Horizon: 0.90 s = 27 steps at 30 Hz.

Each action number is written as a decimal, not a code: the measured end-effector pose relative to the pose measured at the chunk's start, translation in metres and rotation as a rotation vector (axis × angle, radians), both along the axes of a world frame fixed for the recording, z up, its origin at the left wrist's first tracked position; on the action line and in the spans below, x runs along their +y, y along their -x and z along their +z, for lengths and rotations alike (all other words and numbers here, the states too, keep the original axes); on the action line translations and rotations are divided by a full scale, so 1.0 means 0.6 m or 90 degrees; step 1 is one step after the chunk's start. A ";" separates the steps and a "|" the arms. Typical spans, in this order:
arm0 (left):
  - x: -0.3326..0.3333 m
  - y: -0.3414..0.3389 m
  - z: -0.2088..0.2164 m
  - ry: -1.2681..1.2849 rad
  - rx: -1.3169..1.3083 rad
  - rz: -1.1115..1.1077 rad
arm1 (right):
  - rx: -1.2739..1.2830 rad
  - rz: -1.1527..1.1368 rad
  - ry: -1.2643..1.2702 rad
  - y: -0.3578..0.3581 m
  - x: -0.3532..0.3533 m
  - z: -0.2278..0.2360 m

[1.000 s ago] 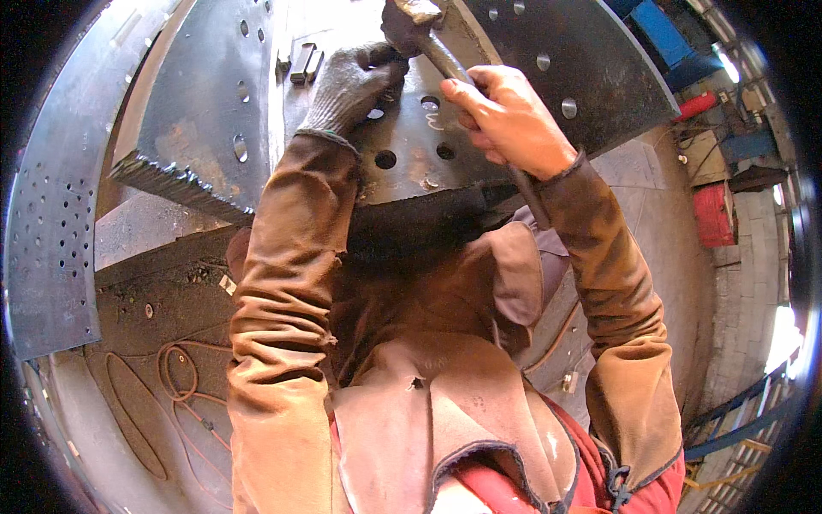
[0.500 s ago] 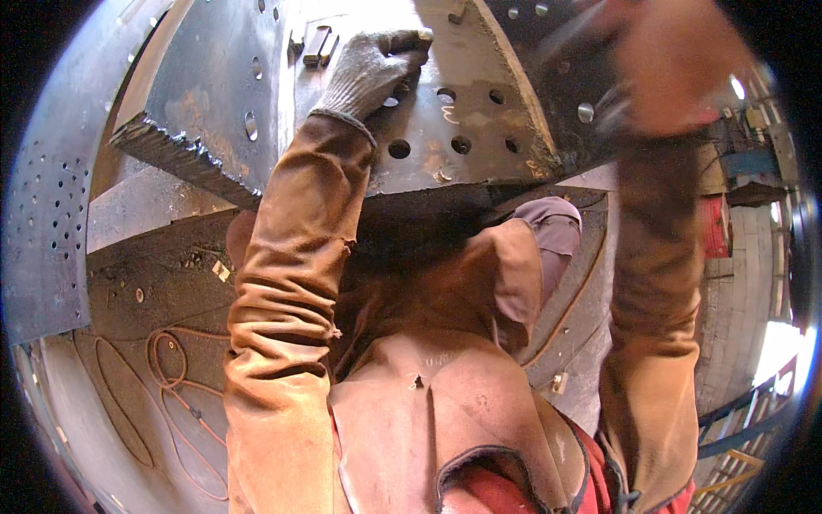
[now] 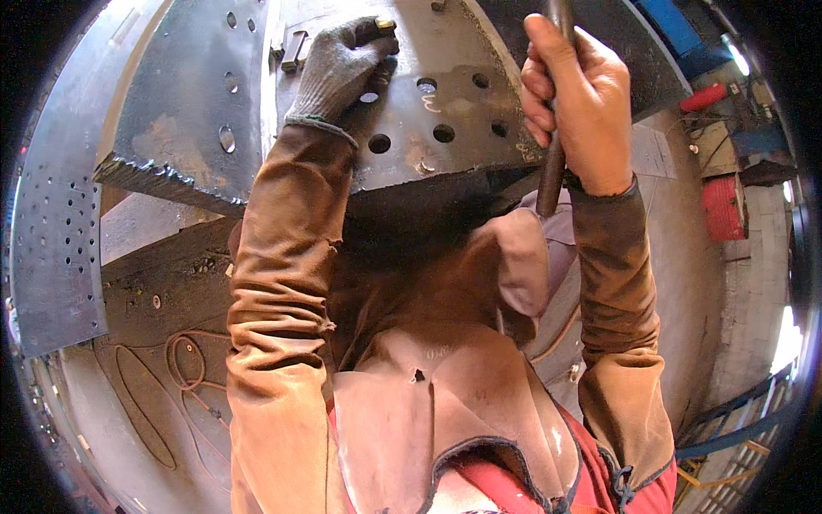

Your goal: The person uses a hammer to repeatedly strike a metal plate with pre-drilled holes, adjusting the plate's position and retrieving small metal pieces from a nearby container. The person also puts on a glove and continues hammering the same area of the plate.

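The grey-knit-gloved left hand (image 3: pixel 338 73) clamped its grip on a small brassy block (image 3: pixel 386 25), apparently steadying it over the holed grey steel plate (image 3: pixel 458 47), inward from the near edge, while the bare right hand (image 3: pixel 586 107) clasped a dark cylindrical shaft (image 3: pixel 550 184) by the right edge, seemingly for control.

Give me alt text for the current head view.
A person's gloved left hand pinches a small metal piece over a steel plate with round holes, while the bare right hand grips a dark rod that runs past the picture's top edge. Small metal blocks lie beside the left hand, and a looped hose or cable lies on the floor.
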<state>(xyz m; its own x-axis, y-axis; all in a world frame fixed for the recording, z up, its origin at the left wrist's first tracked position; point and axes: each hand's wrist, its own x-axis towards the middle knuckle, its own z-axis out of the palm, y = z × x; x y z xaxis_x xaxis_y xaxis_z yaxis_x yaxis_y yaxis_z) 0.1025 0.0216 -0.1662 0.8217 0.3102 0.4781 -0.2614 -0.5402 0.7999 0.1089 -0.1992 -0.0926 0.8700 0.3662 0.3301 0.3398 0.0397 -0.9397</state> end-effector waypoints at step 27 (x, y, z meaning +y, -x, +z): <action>0.018 -0.012 -0.003 0.217 0.144 -0.136 | 0.020 0.087 0.313 -0.051 0.045 -0.055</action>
